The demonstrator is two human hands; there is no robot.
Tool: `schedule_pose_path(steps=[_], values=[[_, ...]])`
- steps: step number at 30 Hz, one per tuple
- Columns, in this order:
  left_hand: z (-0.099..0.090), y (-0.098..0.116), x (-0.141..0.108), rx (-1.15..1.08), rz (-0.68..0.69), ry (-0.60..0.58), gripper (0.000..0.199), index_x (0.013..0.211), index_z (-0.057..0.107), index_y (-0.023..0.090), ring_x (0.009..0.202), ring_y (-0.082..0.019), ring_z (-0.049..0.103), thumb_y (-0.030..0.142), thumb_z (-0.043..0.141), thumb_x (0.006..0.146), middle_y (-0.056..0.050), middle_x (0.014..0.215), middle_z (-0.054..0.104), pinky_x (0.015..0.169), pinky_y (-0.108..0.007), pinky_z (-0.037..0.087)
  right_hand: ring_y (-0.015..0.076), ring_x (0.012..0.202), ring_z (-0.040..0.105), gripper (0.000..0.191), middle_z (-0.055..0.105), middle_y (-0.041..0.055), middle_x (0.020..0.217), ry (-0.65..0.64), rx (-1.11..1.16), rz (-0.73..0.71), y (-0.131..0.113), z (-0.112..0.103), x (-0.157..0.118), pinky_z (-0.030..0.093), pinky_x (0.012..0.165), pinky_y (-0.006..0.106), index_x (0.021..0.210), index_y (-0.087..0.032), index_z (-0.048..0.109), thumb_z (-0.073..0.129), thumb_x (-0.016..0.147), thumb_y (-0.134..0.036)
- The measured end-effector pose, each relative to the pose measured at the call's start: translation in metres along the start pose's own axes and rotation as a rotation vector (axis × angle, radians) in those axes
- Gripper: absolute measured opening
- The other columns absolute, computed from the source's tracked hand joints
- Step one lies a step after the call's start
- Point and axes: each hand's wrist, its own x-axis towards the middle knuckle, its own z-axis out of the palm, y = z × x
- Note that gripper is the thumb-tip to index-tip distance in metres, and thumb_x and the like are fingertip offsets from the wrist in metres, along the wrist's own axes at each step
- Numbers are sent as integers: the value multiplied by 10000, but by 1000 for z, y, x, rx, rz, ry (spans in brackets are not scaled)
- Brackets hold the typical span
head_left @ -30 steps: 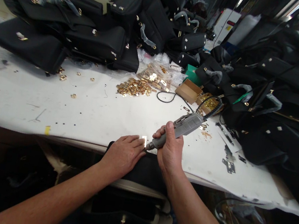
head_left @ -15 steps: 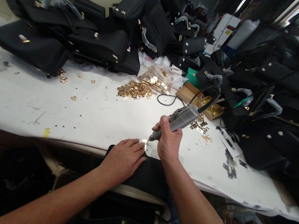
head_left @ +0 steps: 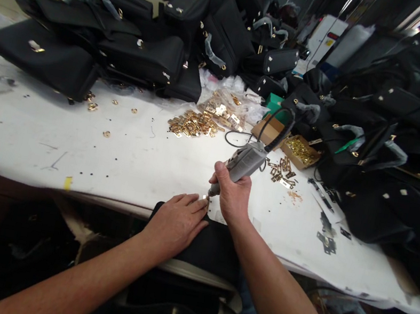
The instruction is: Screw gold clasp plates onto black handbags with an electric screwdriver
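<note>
My right hand (head_left: 230,196) is wrapped around a grey electric screwdriver (head_left: 245,162), which tilts down to the left. Its tip meets a small gold metal plate (head_left: 206,198) at the end of a black bag flap (head_left: 211,241). My left hand (head_left: 179,222) lies flat on that flap, fingers stretched forward and fingertips against the plate, partly covering it. The handbag (head_left: 182,312) that the flap belongs to sits open at my lap, with a beige edge and a gold clasp on its front.
Gold metal plates (head_left: 191,123) lie heaped on the white table (head_left: 144,161). A cardboard box of small gold screws (head_left: 301,150) stands to the right, near loose plates (head_left: 284,170). Finished-looking black bags (head_left: 40,57) crowd the back and right. The screwdriver's black cable (head_left: 282,118) runs backward.
The screwdriver and my right hand have shifted slightly left and stand a little steeper. The plate is now more covered by my left fingers. The camera view has turned slightly.
</note>
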Motion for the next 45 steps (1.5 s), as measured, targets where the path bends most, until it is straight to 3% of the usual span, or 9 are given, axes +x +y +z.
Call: schedule_pose_path(steps=[6, 15, 27, 32, 38, 45], values=[[1, 0, 0, -4, -4, -3, 321, 1272, 645, 168, 1223, -290, 585, 296, 574, 986, -78, 1276, 696, 997, -468, 497, 104, 447, 480, 305, 551, -26, 516, -101, -132, 21, -12, 12, 4, 422, 447, 230, 639, -180, 575, 724, 774, -409], [-2, 0, 2, -17, -20, -23, 333, 1273, 642, 162, 1195, -292, 594, 302, 590, 976, -95, 1294, 688, 987, -464, 497, 93, 439, 443, 229, 501, -51, 472, -235, -224, -9, -10, 20, 14, 370, 435, 216, 557, -203, 508, 650, 726, -262], [-1, -3, 0, -32, -11, -20, 305, 1258, 654, 190, 1225, -288, 579, 302, 573, 986, -73, 1306, 675, 1016, -458, 499, 107, 466, 484, 315, 549, -27, 512, -200, -116, 40, -13, 9, 10, 420, 467, 231, 604, -194, 544, 718, 774, -396], [-3, -6, 2, -65, -92, -16, 296, 1212, 673, 235, 1282, -321, 542, 343, 654, 936, -112, 1468, 555, 1016, -515, 488, 113, 486, 504, 353, 560, -21, 530, -155, -75, 22, -3, 2, 11, 423, 484, 232, 628, -192, 558, 717, 808, -450], [-2, -12, 9, -182, -125, -48, 260, 1107, 667, 262, 1265, -307, 549, 346, 745, 873, -48, 1381, 646, 978, -513, 471, 119, 491, 521, 401, 568, -15, 549, -140, -22, 61, 0, -1, 14, 443, 471, 233, 650, -192, 581, 748, 785, -531], [2, -17, 14, -236, -223, -24, 639, 1342, 551, 228, 1207, -306, 558, 342, 833, 780, -79, 1302, 658, 1004, -490, 463, 121, 499, 516, 407, 574, -17, 549, -167, 21, 55, 1, -3, 18, 420, 478, 239, 702, -193, 602, 778, 766, -555]])
